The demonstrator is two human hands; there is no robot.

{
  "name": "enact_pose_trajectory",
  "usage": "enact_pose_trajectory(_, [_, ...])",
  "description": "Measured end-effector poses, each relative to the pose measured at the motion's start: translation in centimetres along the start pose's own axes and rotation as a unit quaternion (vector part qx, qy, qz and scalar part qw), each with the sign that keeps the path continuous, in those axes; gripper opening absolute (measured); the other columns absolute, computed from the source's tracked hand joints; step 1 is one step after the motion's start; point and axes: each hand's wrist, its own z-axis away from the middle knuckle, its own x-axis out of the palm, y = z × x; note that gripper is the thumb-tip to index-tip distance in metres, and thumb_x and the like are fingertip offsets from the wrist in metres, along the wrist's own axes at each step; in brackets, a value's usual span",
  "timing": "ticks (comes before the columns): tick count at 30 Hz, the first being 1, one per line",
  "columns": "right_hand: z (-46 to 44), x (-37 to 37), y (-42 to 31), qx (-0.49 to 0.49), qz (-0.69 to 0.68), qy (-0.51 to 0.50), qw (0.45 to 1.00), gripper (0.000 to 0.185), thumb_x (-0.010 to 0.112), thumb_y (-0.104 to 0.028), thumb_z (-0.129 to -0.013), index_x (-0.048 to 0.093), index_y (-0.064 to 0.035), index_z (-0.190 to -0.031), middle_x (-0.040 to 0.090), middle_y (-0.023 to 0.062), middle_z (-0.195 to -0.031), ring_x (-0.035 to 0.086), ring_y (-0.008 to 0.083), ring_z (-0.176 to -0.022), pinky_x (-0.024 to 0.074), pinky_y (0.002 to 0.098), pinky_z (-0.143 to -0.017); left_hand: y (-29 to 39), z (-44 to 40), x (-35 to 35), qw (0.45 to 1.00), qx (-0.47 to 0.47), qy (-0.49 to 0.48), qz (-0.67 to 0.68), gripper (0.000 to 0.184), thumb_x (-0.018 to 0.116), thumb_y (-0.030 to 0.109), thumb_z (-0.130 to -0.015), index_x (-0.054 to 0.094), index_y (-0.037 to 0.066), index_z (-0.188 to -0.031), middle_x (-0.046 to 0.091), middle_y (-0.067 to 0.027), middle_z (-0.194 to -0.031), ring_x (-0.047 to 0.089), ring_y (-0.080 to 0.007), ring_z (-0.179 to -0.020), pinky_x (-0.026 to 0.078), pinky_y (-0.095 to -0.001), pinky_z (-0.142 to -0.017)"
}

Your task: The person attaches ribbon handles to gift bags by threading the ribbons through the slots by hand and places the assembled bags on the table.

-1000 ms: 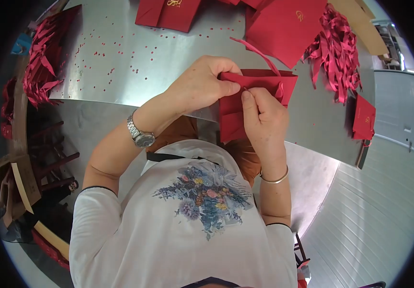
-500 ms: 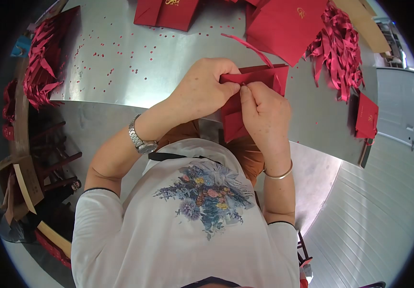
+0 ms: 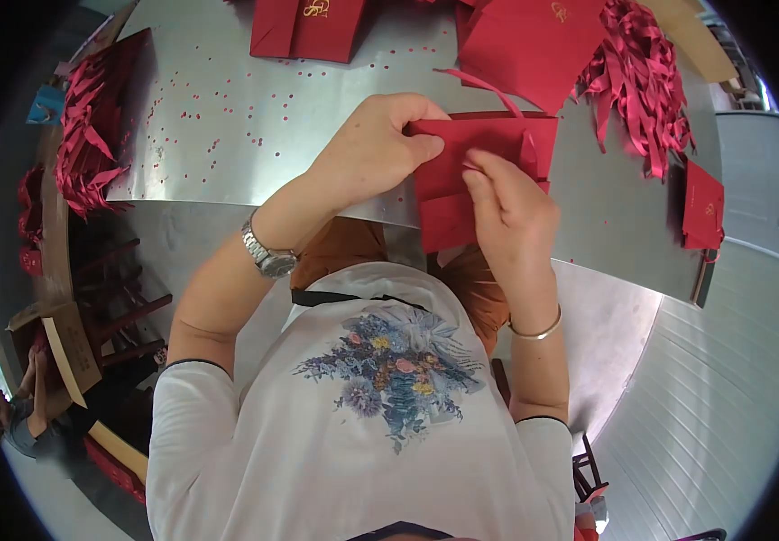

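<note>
A red paper gift bag point(image 3: 448, 203) is held upright at the table's front edge, close to my body. My left hand point(image 3: 376, 144) is closed on its top left edge, thumb in front and fingers behind. In front of the bag's face, my right hand point(image 3: 511, 203) is closed in a pinch. A small red tip, which looks like a ribbon end, shows at those fingertips. One red ribbon point(image 3: 488, 88) rises in a loop above the bag's opening, and a short piece hangs at its right side. The inside of the bag is hidden.
Red bags point(image 3: 534, 45) lie at the back of the metal table point(image 3: 317, 99), with a heap of red ribbons point(image 3: 637, 90) on the right. Ribboned bags point(image 3: 92, 126) are stacked at left. Small red paper dots are scattered about. Another person's arm point(image 3: 42, 388) shows at far left.
My right hand has moved away from my left hand, slightly right and down, off the bag's top edge. The bag's front is now more exposed. The view has shifted slightly.
</note>
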Motion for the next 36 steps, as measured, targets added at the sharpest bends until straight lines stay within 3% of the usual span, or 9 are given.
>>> enact_pose_trajectory(2, [0.9, -1.1, -0.8, 0.090, -0.023, 0.020, 0.995, 0.020, 0.073, -0.008, -0.082, 0.065, -0.0019, -0.099, 0.069, 0.0133, -0.089, 0.068, 0.0255, -0.073, 0.0542, 0.0332, -0.065, 0.8, 0.1, 0.2, 1.000, -0.003, -0.010, -0.022, 0.017, 0.060, 0.003, -0.089, 0.064, -0.002, -0.105, 0.065, -0.0007, -0.091, 0.057, -0.0071, -0.081, 0.048, -0.0231, -0.074])
enact_pose_trajectory(3, [1.6, -1.3, -1.0, 0.172, -0.091, 0.045, 0.980, 0.016, 0.072, -0.007, -0.083, 0.064, -0.0011, -0.095, 0.068, 0.0127, -0.088, 0.067, 0.0243, -0.070, 0.0532, 0.0315, -0.063, 1.4, 0.0, 0.4, 1.000, -0.005, -0.019, -0.021, 0.017, 0.060, 0.003, -0.089, 0.064, -0.002, -0.105, 0.064, -0.0006, -0.091, 0.057, -0.0068, -0.082, 0.048, -0.0229, -0.074])
enact_pose_trajectory(11, [2.2, -4.8, -0.4, 0.153, -0.021, 0.110, 0.982, 0.010, 0.074, -0.008, -0.081, 0.065, -0.0036, -0.085, 0.067, 0.0095, -0.077, 0.065, 0.0227, -0.064, 0.0513, 0.0293, -0.058, 4.6, -1.3, 4.1, 0.991, -0.004, -0.128, 0.027, 0.018, 0.060, 0.002, -0.089, 0.063, -0.002, -0.106, 0.064, -0.0020, -0.094, 0.058, -0.0077, -0.084, 0.048, -0.0230, -0.076])
enact_pose_trajectory(14, [2.8, -6.2, -0.1, 0.147, 0.017, 0.123, 0.981, 0.010, 0.074, -0.009, -0.080, 0.066, -0.0048, -0.083, 0.066, 0.0077, -0.075, 0.064, 0.0228, -0.062, 0.0505, 0.0293, -0.057, 4.8, -2.1, 5.5, 0.981, -0.021, -0.177, 0.073, 0.019, 0.059, 0.001, -0.089, 0.062, -0.003, -0.107, 0.065, -0.0034, -0.096, 0.059, -0.0092, -0.086, 0.048, -0.0234, -0.078])
enact_pose_trajectory(16, [3.0, -7.0, 0.1, 0.140, 0.036, 0.128, 0.981, 0.010, 0.074, -0.009, -0.080, 0.066, -0.0052, -0.083, 0.067, 0.0070, -0.076, 0.063, 0.0229, -0.061, 0.0502, 0.0294, -0.056, 5.1, -2.1, 6.5, 0.961, -0.035, -0.193, 0.196, 0.019, 0.059, 0.000, -0.089, 0.062, -0.004, -0.108, 0.065, -0.0038, -0.097, 0.060, -0.0101, -0.087, 0.048, -0.0236, -0.078])
enact_pose_trajectory(19, [3.5, -7.9, 0.4, 0.137, 0.042, 0.148, 0.979, 0.010, 0.075, -0.009, -0.079, 0.066, -0.0050, -0.082, 0.067, 0.0069, -0.076, 0.063, 0.0231, -0.061, 0.0502, 0.0295, -0.056, 5.5, -2.2, 7.6, 0.960, -0.027, -0.192, 0.201, 0.020, 0.059, 0.000, -0.089, 0.063, -0.003, -0.108, 0.065, -0.0041, -0.098, 0.060, -0.0107, -0.087, 0.048, -0.0240, -0.079])
enact_pose_trajectory(26, [4.3, -8.9, 1.0, 0.167, 0.000, 0.174, 0.970, 0.011, 0.074, -0.009, -0.080, 0.065, -0.0038, -0.083, 0.067, 0.0083, -0.077, 0.064, 0.0233, -0.065, 0.0509, 0.0295, -0.059, 7.3, -1.6, 9.1, 0.975, 0.001, -0.190, 0.117, 0.020, 0.061, -0.001, -0.088, 0.063, -0.004, -0.108, 0.065, -0.0037, -0.098, 0.060, -0.0101, -0.089, 0.049, -0.0246, -0.080])
enact_pose_trajectory(28, [4.4, -9.0, 1.0, 0.171, -0.011, 0.176, 0.969, 0.011, 0.075, -0.009, -0.080, 0.065, -0.0034, -0.084, 0.067, 0.0087, -0.077, 0.064, 0.0226, -0.065, 0.0511, 0.0293, -0.060, 7.7, -1.4, 9.3, 0.984, 0.038, -0.173, 0.001, 0.020, 0.061, -0.001, -0.088, 0.063, -0.004, -0.107, 0.065, -0.0030, -0.097, 0.060, -0.0091, -0.090, 0.048, -0.0238, -0.080])
enact_pose_trajectory(36, [4.5, -8.8, 0.9, 0.212, -0.045, 0.173, 0.961, 0.010, 0.074, -0.008, -0.081, 0.064, -0.0034, -0.082, 0.065, 0.0083, -0.071, 0.061, 0.0218, -0.059, 0.0497, 0.0300, -0.056, 8.1, -0.6, 9.7, 0.983, 0.078, -0.151, -0.065, 0.017, 0.062, 0.000, -0.088, 0.065, -0.004, -0.104, 0.066, -0.0012, -0.094, 0.058, -0.0066, -0.085, 0.048, -0.0227, -0.075])
